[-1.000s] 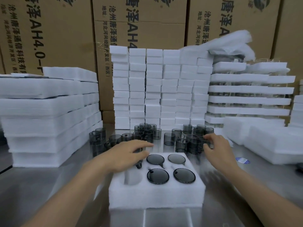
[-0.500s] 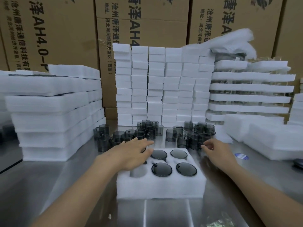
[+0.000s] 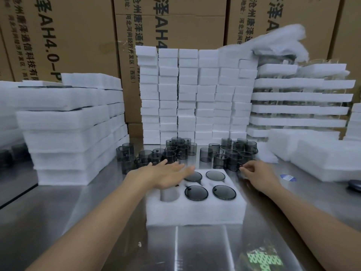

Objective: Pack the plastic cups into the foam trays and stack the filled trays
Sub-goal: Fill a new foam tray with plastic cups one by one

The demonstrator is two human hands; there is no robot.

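**Steel bench (image 3: 58, 222) crowded: topple risk**

Foam tray (image 3: 195, 214) holds 4 seated cups (image 3: 196, 192), front-left hole empty. Loose cup cluster (image 3: 175, 151) crowds behind it. Left hand (image 3: 166, 176) hovers flat and released over the tray; right hand (image 3: 260, 178) pinches 1 edge cup (image 3: 233, 162), and dragging it could topple neighbours.

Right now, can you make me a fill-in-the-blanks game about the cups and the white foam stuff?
1. The white foam tray shows ___ smoky grey plastic cups sitting in its round holes.
2. The front-left hole of that tray is ___.
3. The left hand is spread flat over the foam ___.
4. Big brown ___ boxes stand behind the foam stacks.

Missing words: four; empty; tray; cardboard.
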